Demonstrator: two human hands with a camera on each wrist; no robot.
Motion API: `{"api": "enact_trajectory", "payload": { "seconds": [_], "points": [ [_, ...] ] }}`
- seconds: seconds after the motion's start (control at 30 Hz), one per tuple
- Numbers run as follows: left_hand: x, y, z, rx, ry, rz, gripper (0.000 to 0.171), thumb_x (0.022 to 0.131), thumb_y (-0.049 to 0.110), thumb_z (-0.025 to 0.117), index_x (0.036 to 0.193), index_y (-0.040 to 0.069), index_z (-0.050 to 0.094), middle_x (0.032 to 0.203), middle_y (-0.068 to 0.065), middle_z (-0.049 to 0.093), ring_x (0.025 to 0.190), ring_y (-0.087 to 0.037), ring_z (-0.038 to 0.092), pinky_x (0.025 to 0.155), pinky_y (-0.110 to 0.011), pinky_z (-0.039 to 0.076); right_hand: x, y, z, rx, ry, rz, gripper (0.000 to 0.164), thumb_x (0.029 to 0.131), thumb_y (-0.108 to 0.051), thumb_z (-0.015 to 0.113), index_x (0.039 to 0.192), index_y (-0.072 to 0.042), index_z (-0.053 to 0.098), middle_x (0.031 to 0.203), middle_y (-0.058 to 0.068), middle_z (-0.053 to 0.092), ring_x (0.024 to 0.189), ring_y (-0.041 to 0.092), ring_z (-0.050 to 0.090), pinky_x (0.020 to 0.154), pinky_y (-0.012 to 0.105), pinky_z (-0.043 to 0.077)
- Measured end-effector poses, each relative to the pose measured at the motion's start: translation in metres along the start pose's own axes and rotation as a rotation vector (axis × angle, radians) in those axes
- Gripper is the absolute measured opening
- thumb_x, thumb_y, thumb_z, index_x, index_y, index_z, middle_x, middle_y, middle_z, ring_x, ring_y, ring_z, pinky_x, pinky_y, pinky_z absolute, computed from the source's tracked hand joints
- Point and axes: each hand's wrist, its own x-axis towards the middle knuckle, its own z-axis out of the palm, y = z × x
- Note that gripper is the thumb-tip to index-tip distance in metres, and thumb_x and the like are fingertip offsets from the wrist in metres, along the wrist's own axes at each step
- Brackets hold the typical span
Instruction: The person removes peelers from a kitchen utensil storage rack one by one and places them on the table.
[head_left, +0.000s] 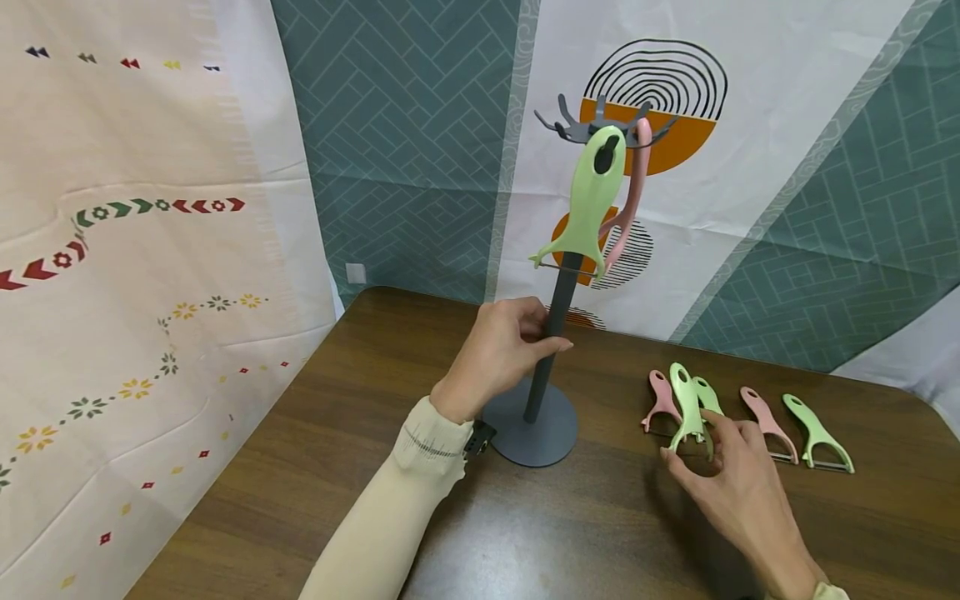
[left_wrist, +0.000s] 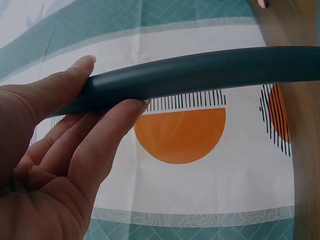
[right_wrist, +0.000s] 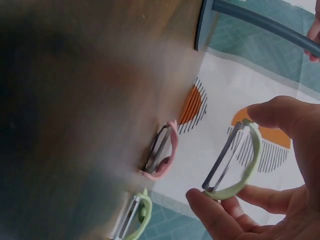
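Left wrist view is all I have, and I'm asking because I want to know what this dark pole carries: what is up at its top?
Observer: A green peeler and a pink peeler hang from the hooks of the stand.
Operator: Thanks. Is anything being held away from there?
Observer: Yes, the right hand pinches a second green peeler by its blade end, with the handle pointing up.
Operator: And is anything lying loose nearby?
Observer: Yes, several peelers lie on the table; the one farthest to the right is green.
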Motion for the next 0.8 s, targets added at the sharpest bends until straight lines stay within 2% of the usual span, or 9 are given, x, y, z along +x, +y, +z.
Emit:
{"api": "enact_trajectory", "payload": {
  "seconds": [0.13, 0.3, 0.43, 0.63, 0.8],
  "points": [
    [0.0, 0.0, 0.0, -0.001, -0.001, 0.001, 0.016, 0.085, 0.019, 0.085, 0.088, 0.011, 0.071, 0.08, -0.001, 0.077, 0.072, -0.007, 0.073, 0.064, -0.022, 0.055, -0.005, 0.003, 0.002, -0.018, -0.036, 0.004, 0.06, 0.081, -0.039, 0.084, 0.121, 0.0, 0.061, 0.108, 0.019, 0.052, 0.083, 0.027, 0.052, 0.069, 0.043, 0.042],
    [0.0, 0.0, 0.0, -0.002, -0.004, 0.003, 0.016, 0.085, 0.019, 0.084, 0.088, 0.011, 0.071, 0.08, -0.001, 0.077, 0.071, -0.007, 0.072, 0.065, -0.022, 0.055, -0.01, 0.005, 0.003, -0.04, -0.097, 0.027, 0.063, 0.083, -0.043, 0.082, 0.122, 0.001, 0.06, 0.113, 0.023, 0.051, 0.088, 0.031, 0.054, 0.072, 0.046, 0.043],
    [0.001, 0.0, 0.001, 0.001, -0.007, 0.004, 0.016, 0.085, 0.019, 0.084, 0.089, 0.01, 0.071, 0.081, -0.001, 0.078, 0.071, -0.005, 0.071, 0.065, -0.022, 0.055, -0.013, 0.007, 0.004, -0.042, -0.111, 0.031, 0.063, 0.082, -0.041, 0.083, 0.122, 0.003, 0.061, 0.112, 0.023, 0.052, 0.093, 0.033, 0.054, 0.074, 0.049, 0.045],
    [0.0, 0.0, 0.0, -0.005, -0.006, 0.01, 0.016, 0.086, 0.018, 0.084, 0.089, 0.01, 0.071, 0.081, -0.002, 0.077, 0.072, -0.007, 0.073, 0.065, -0.022, 0.056, -0.016, 0.009, 0.006, -0.037, -0.106, 0.009, 0.061, 0.08, -0.038, 0.084, 0.119, 0.002, 0.061, 0.112, 0.025, 0.057, 0.101, 0.037, 0.056, 0.077, 0.053, 0.047],
    [0.002, 0.0, 0.0, -0.002, -0.01, 0.007, 0.016, 0.086, 0.019, 0.084, 0.088, 0.01, 0.07, 0.082, -0.002, 0.078, 0.071, -0.009, 0.073, 0.064, -0.022, 0.055, -0.019, 0.011, 0.005, -0.04, -0.154, 0.039, 0.063, 0.081, -0.042, 0.084, 0.12, 0.002, 0.061, 0.115, 0.028, 0.058, 0.102, 0.04, 0.057, 0.08, 0.057, 0.048]
  ]
}}
